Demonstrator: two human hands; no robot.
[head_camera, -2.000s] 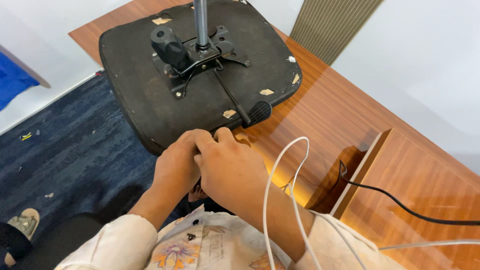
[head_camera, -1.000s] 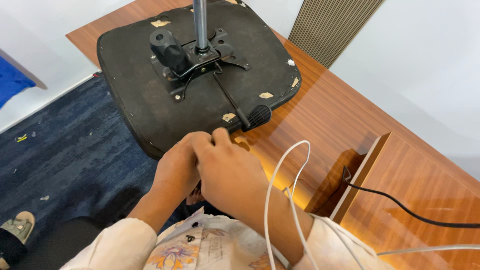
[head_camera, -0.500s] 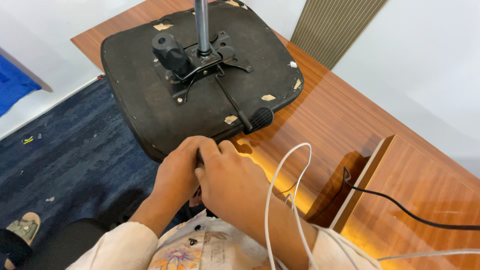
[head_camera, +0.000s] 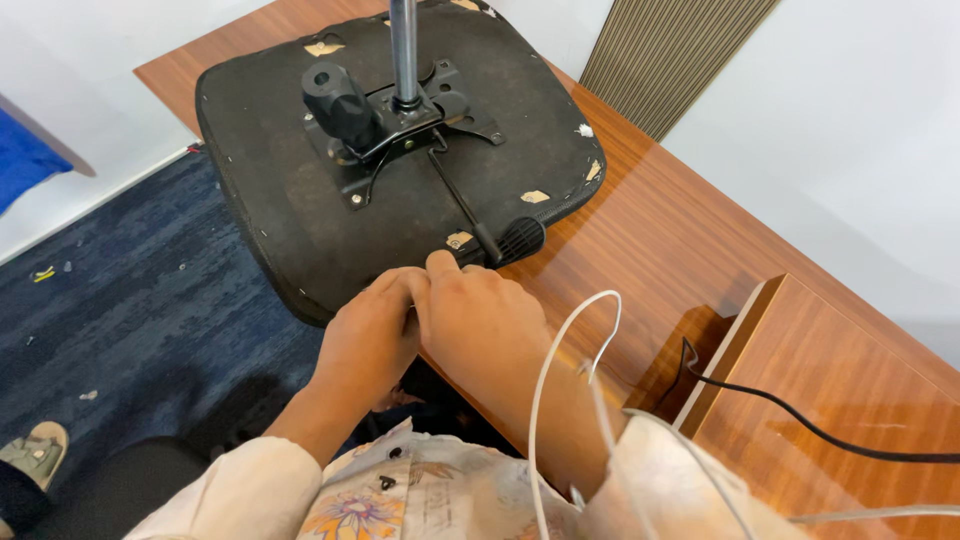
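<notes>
Counter: a brown wood-grain counter (head_camera: 660, 240) runs from upper left of the frame to lower right, with a raised wooden panel (head_camera: 850, 400) at lower right.
Floor: dark blue carpet (head_camera: 120, 300) fills the left side, flecked with small scraps.
Walls: a white wall at right; a ribbed beige panel (head_camera: 670, 50) at top.
Chair seat: an upturned black chair seat (head_camera: 290, 220) lies on the counter at upper centre, its near edge overhanging toward the carpet; a metal post (head_camera: 404, 50) and black lever (head_camera: 500, 238) rise from its plate.
Left hand (head_camera: 370, 335): at the seat's near edge, fingers curled together; what they grip is hidden.
Right hand (head_camera: 480, 320): touching the left, fingers bent, one fingertip by the lever's grip; its hold cannot be told.
Cables: white cable (head_camera: 560, 360) loops over the right forearm; black cable (head_camera: 800, 420) crosses the panel.
Open room: bare counter right of the seat.
</notes>
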